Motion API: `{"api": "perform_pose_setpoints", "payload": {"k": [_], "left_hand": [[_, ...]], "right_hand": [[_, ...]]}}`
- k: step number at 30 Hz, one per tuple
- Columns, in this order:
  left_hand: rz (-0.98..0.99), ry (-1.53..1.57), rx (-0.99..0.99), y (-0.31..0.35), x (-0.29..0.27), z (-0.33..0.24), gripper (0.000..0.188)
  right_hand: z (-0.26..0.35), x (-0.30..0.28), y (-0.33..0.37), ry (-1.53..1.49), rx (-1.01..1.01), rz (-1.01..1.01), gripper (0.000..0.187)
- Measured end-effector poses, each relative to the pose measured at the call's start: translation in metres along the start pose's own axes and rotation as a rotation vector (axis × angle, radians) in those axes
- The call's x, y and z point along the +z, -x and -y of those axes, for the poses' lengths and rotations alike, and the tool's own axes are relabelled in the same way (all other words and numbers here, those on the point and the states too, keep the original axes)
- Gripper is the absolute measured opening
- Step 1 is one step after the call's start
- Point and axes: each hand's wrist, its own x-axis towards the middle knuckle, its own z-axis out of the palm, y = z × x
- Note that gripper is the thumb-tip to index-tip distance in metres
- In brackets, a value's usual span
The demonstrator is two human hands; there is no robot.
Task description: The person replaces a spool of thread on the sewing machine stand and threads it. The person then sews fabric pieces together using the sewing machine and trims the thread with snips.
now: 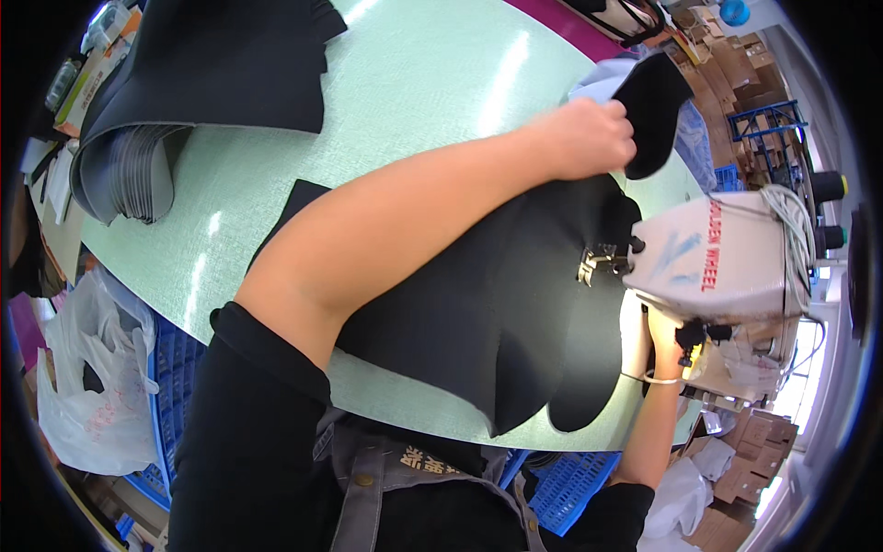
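Observation:
My left hand [596, 138] reaches across to the far right, its fingers closed on the edge of a small rounded black fabric piece [655, 115]. Under my left forearm, a large black fabric panel [441, 313] spreads over the pale green table. Its right part lies beneath the lit metal presser foot [598, 264] of a sewing machine [676, 248]. A rounded lobe of black fabric [589, 373] hangs toward the near edge. My right hand [664, 333] is beside the machine head, largely hidden by it, so its fingers do not show.
A stack of black sheets [221, 64] lies folded over at the far left of the table [405, 83]. Blue crates [566, 492] and a white plastic bag [97, 386] stand below its near side. Cardboard boxes [736, 69] fill the far right.

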Motion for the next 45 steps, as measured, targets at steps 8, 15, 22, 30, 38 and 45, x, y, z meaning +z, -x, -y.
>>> {"api": "perform_pose_setpoints", "payload": {"k": [8,15,22,30,38,45], "left_hand": [[-0.022,-0.074,-0.013,-0.003,0.006,-0.007,0.009],[-0.021,-0.056,-0.044,-0.003,0.007,-0.007,0.010],[-0.036,-0.036,-0.065,-0.002,0.009,-0.006,0.013],[-0.036,-0.034,-0.091,-0.004,0.011,-0.006,0.016],[0.211,-0.142,-0.330,-0.014,-0.001,-0.002,0.010],[0.155,0.454,-1.158,-0.058,-0.085,0.051,0.037]], "right_hand": [[-0.006,0.019,0.001,0.263,-0.023,0.027,0.018],[-0.026,0.119,-0.036,0.694,0.097,0.301,0.021],[-0.046,0.186,-0.028,1.523,0.106,0.509,0.029],[-0.054,0.135,-0.050,1.653,-0.585,0.339,0.030],[-0.057,0.060,0.049,2.292,-1.013,0.137,0.037],[-0.067,0.034,0.059,2.084,-1.213,0.121,0.037]]}}
